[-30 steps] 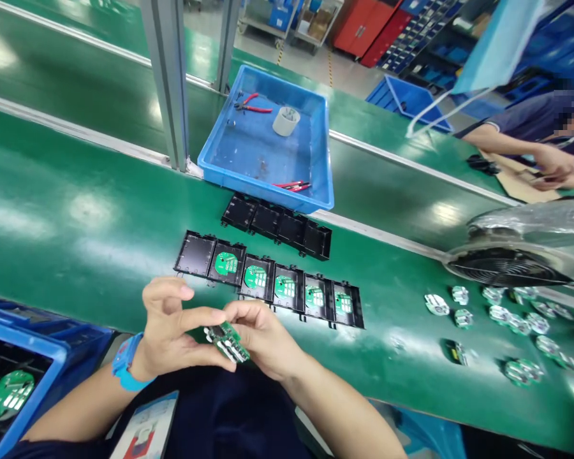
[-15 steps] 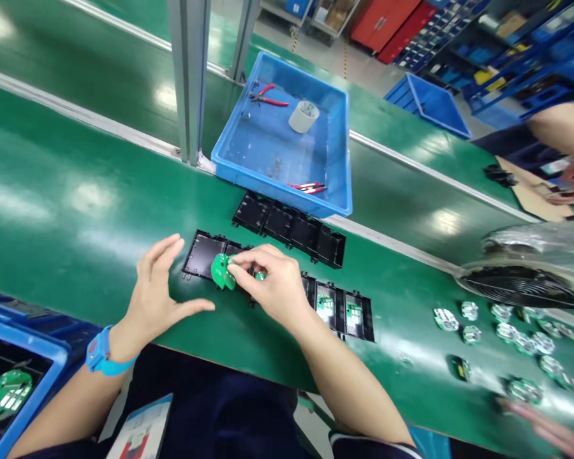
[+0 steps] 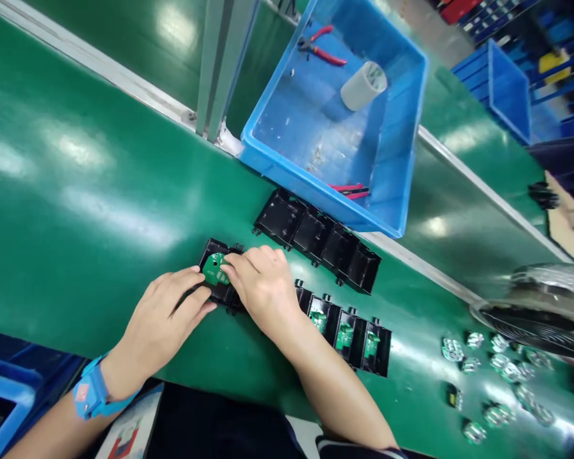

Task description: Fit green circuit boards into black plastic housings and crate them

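In black housing (image 3: 219, 294), green board (image 3: 213, 271), hands (image 3: 263, 290) touching

glossy green belt (image 3: 100, 210), blue plastic bin (image 3: 316, 185)

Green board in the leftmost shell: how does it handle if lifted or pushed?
Probably stiff and light: the green board is thin, flat, managed by fingertips of the right hand. Likely fragile, being bare electronics. Inside the black shell, it probably won't slide.
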A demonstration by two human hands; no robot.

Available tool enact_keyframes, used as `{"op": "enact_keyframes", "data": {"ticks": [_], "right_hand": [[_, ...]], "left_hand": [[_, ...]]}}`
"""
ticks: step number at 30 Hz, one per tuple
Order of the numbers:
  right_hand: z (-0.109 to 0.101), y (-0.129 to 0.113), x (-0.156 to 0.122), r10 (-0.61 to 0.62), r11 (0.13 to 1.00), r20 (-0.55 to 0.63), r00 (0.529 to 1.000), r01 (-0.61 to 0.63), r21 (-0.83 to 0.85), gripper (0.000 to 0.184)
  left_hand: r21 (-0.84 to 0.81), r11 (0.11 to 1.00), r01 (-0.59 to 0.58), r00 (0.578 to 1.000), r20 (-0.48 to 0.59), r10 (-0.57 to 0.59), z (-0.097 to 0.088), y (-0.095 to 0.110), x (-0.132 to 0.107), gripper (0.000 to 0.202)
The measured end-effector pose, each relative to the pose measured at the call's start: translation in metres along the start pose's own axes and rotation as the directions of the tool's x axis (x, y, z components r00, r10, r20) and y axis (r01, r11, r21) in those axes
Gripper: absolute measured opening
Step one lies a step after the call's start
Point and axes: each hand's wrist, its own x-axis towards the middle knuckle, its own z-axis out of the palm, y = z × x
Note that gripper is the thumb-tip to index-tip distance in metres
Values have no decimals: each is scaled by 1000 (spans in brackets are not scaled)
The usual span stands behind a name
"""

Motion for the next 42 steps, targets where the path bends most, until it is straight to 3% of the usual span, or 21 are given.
{"op": "enact_keyframes", "data": {"ticks": [9,15,20,24,30,42], "right_hand": [[-4,-1,-1,18,999,62,998,-20,31,18],[-1,-1,1,19,999,68,997,-22,44,18],[-7,-1,-1,26,998,40,999,-28,49,21],[-22,-10,-18,45,999,-61,997,-44,15,27],[-12,-30,-44,17,996,-44,999,-21,-89,51],[-8,-34,-45,29,993,55,998,-23,-113,52]], "left_hand": [[-41,998,38,999,30,-37,1,1,-3,35],[-20,1000,2,998,56,-1,-1,0,-1,36],[52,999,-17,994,108,11,0,-1,-2,57],[130,992,-5,988,153,-15,2,1,-3,72],[169,986,17,982,182,-48,1,1,-5,69],[314,949,16,972,218,-89,-2,11,-4,67]]}}
